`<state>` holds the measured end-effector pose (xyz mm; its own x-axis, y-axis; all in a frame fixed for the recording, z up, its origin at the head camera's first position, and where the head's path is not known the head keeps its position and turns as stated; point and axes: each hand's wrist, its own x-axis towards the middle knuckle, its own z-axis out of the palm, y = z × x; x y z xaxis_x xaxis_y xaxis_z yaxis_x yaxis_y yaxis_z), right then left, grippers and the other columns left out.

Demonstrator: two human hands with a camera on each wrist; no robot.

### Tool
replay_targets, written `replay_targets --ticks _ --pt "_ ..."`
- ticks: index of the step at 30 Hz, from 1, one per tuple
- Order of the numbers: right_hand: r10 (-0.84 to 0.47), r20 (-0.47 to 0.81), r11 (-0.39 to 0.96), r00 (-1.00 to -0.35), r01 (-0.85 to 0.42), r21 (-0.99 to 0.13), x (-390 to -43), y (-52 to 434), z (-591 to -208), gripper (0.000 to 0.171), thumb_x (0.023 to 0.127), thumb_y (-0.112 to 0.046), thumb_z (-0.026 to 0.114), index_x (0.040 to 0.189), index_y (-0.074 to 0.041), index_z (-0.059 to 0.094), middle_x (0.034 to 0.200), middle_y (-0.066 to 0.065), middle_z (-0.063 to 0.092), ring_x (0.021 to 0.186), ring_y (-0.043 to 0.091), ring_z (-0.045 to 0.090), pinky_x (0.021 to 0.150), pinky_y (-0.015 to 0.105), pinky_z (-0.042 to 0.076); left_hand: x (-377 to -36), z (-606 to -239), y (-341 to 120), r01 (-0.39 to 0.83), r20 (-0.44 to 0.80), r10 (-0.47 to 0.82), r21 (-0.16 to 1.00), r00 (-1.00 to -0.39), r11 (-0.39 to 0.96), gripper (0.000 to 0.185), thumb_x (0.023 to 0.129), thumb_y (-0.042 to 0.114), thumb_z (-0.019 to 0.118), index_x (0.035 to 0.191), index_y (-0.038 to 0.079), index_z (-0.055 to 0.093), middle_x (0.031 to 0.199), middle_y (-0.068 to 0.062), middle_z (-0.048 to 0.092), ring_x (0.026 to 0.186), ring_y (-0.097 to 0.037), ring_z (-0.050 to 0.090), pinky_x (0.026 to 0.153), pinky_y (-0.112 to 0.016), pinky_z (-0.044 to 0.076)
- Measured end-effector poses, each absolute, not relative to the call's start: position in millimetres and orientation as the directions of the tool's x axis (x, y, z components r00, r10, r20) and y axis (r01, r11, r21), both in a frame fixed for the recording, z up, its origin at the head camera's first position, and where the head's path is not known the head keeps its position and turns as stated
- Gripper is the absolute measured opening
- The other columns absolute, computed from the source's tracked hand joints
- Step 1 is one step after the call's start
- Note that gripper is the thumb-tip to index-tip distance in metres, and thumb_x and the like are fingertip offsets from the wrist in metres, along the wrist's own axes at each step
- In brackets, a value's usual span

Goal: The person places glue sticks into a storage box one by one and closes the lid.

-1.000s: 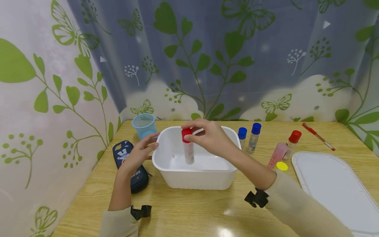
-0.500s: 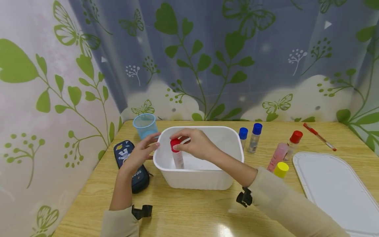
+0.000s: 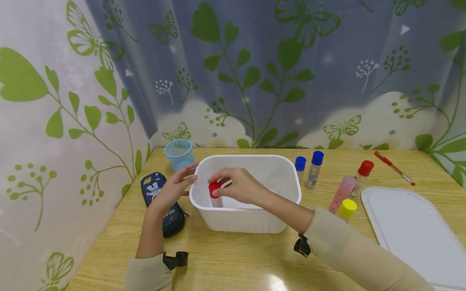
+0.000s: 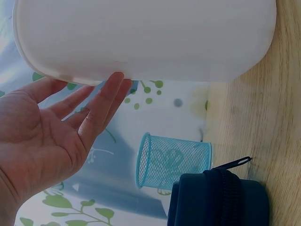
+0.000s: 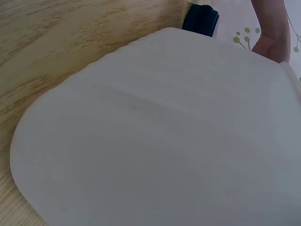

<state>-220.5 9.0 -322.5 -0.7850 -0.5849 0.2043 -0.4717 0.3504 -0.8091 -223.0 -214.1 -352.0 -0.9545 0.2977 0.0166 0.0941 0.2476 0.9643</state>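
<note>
White plastic bin (image 3: 242, 221): right hand (image 3: 238, 185) pinches 1 red-capped cylindrical bottle (image 3: 217, 201) inside, left hand (image 3: 175, 186) touches the rim, unclenched; 5 coloured bottles (image 3: 314, 170) remain rightward.

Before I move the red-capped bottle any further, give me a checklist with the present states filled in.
1. Right grip on the bottle: ok, it pinches the red cap.
2. Left grip at the bin: ok, fingers touch one end.
3. Bin upright: ok.
4. Lid off the bin: ok, it lies apart on the table.
5. Bottle resting on the bin's floor: cannot tell, the bin's near side hides its base.
6. Bottle visible in right wrist view: not ok, the bin's wall fills most of it.
</note>
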Motion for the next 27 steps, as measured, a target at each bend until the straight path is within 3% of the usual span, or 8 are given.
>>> replay_targets --ticks 14,27 --pt "-0.672 0.144 0.408 -0.727 -0.525 -0.747 -219.0 6.4 -327.8 0.025 0.078 -0.008 0.074 0.102 -0.006 0.069 0.093 -0.002 0.066 0.085 0.011 0.061 0.069 0.018 0.048 -223.2 -352.7 -215.5 0.102 0.026 0.316 0.968 -0.949 0.229 0.051 0.098 0.025 0.047 0.143 0.009 0.03 0.138 -0.019 0.034 0.116 -0.036 0.044 0.085 -0.046 0.046" --pt "-0.729 0.143 0.339 -0.669 -0.534 -0.774 -220.0 5.0 -332.6 0.026 0.079 -0.007 0.072 0.104 -0.004 0.066 0.095 -0.001 0.064 0.087 0.01 0.06 0.071 0.017 0.049 -223.1 -351.7 -214.7 0.11 0.031 0.327 0.968 -0.944 0.226 0.053 0.098 0.025 0.046 0.143 0.007 0.027 0.139 -0.02 0.033 0.117 -0.037 0.043 0.085 -0.045 0.046"
